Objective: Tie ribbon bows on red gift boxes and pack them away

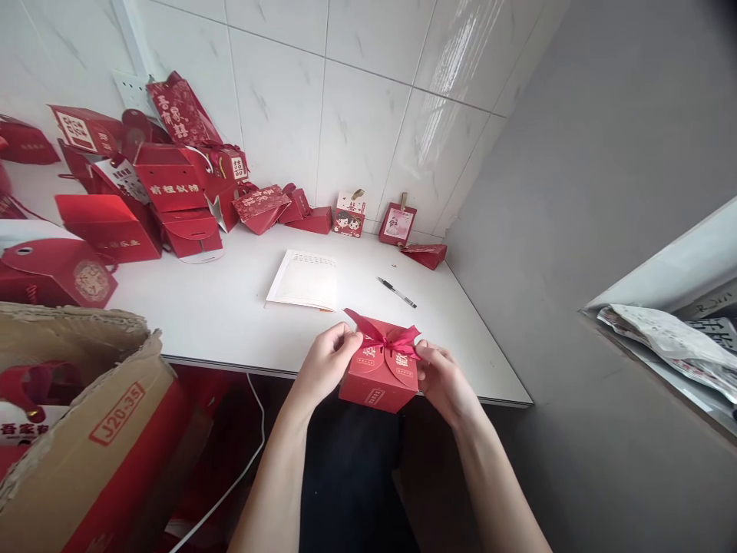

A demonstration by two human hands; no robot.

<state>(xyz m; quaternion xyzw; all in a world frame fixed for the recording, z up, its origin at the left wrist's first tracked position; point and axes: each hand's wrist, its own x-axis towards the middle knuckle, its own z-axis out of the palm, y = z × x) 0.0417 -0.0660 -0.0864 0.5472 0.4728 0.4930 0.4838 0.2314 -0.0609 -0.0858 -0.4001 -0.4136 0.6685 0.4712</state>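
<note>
A red gift box with gold characters sits at the table's front edge, its curved flaps folded over the top. Across it lies a dark pink ribbon tied in a bow. My left hand is closed at the box's left side, thumb and forefinger pinching the ribbon. On the opposite side my right hand pinches the ribbon's right part, its other fingers curled beside the box. Beyond the box are an open notebook with handwriting and a black-and-clear pen.
Many red gift boxes are piled at the back left of the white table. Small red boxes stand along the tiled wall. A torn cardboard carton is at the near left, beside a white cable. A grey wall borders the right.
</note>
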